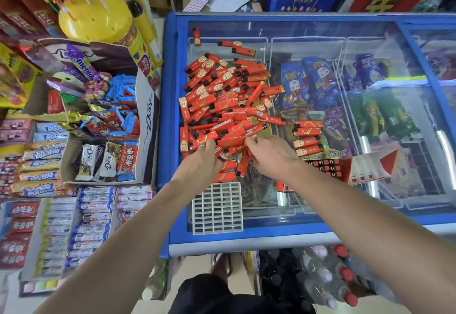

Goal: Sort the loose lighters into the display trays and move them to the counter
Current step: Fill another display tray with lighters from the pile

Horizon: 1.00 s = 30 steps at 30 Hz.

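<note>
Both your hands are in the near edge of the lighter pile (222, 101) on the freezer lid (308, 29). Left hand (201, 163) has fingers curled round a few lighters; right hand (270, 157) pinches one at the fingertips. Risks, as a guess: glass is slick, so raking the heap could slide lighters off the near edge, and a full fist may drop some. Count: one empty white tray (217, 208) near you, one part-filled tray (325, 166) in a red box to the right. Loose lighters: dozens, too overlapped to count.
</note>
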### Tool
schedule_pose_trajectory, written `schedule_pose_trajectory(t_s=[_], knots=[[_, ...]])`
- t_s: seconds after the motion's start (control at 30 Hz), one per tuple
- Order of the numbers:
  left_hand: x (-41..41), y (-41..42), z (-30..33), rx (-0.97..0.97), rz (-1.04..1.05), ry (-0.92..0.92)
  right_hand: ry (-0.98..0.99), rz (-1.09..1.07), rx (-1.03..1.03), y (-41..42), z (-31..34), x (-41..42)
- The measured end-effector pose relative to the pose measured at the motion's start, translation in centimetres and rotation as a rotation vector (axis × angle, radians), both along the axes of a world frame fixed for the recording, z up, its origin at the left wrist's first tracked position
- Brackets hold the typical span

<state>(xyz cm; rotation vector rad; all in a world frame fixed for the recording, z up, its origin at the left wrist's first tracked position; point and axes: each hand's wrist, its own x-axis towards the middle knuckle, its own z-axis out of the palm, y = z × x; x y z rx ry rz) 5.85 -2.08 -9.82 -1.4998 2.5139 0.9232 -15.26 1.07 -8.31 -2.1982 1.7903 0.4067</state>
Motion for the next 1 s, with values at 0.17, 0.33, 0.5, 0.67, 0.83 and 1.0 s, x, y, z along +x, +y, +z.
schedule_pose_trajectory(t_s=[0.17,0.33,0.5,0.67,0.83,1.0], knots=[[-0.5,0.1,-0.5,0.020,-0.095,-0.137,-0.049,0.061,0.066,0.0,0.3,0.6],[-0.7,0.6,-1.2,-0.026,-0.132,-0.243,0.000,0.182,0.103,0.6,-0.7,1.3],[-0.9,0.3,-1.8,-0.043,-0.117,-0.256,0.058,0.271,0.057,0.7,-1.5,1.9],[-0.8,-0.2,-2.2,-0.040,-0.125,-0.253,0.106,0.246,0.076,0.5,-1.7,2.3],[-0.7,-0.4,-2.1,-0.017,-0.124,-0.213,0.103,0.178,0.054,0.3,-2.0,1.8],[-0.8,-0.8,-2.0,-0.066,-0.185,-0.278,-0.002,0.024,0.035,0.3,-1.9,1.2]])
